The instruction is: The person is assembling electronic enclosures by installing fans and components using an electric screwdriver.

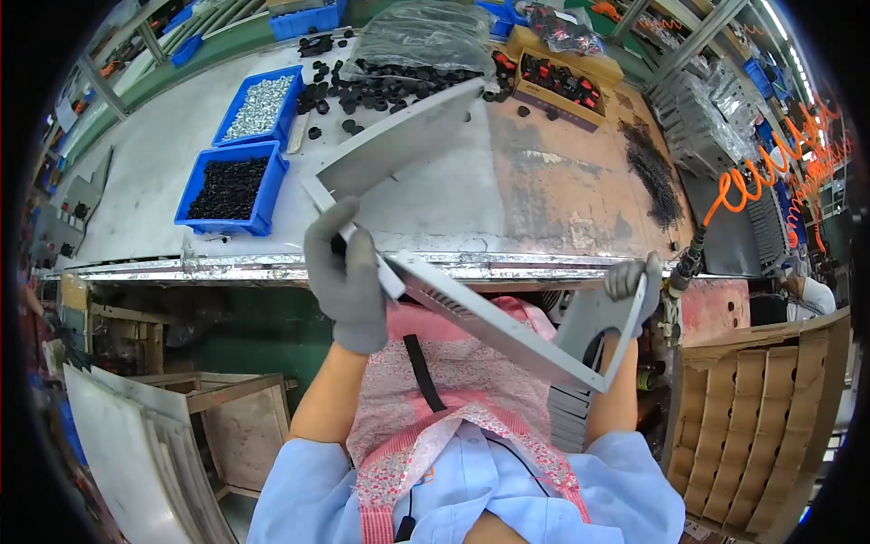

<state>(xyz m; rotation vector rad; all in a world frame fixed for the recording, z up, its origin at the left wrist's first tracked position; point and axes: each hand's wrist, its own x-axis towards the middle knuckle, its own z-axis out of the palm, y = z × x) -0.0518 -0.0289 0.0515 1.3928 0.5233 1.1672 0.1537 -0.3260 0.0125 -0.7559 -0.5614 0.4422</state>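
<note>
My left hand (pixel 349 281), in a grey glove, is closed on the edge of a grey bent sheet-metal panel (pixel 489 317). My right hand (pixel 633 283), gloved too, has its fingers curled over the rim of the panel's right end, which has a large round cutout. The long lower flange, with a row of slots, slants down to the right in front of the pink apron (pixel 390 390). Beyond my left hand, an upper metal wing (pixel 399 136) stretches over the table. I cannot tell whether both wings are one piece; my left hand hides where they meet.
On the table (pixel 435 208) are a blue bin of black screws (pixel 227 189), a blue bin of silver parts (pixel 263 107), loose black caps (pixel 399 86) and a box of red-black parts (pixel 557 86). A driver (pixel 691 263) hangs on an orange coiled hose at right, above a divided carton (pixel 752 426).
</note>
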